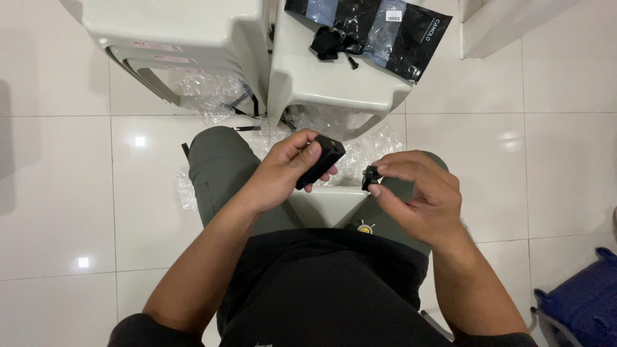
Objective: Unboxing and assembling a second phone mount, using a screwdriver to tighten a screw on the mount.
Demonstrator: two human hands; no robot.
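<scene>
The black shirt (321, 289) fills the bottom of the view, with both forearms reaching out from it over a pair of olive trousers (222, 170). The left hand (283, 173) is closed around a small black box (320, 160), thumb on its upper face and fingers curled beneath, so that the box tilts up and to the right above the left thigh. Just beside it, with a small gap between, the right hand (418, 196) pinches a little black clip (370, 178) between thumb and forefinger; the clip is too small to make out in detail. Both things are held in the air above the lap, over the front edge of a pale plastic stool (321, 202). Farther off, a second pale stool (328, 77) carries black plastic bags (398, 38) and small black parts (328, 44). Crumpled clear wrap (205, 93) lies on the white tiled floor (58, 193), and a blue bag (578, 302) sits at the lower right.
</scene>
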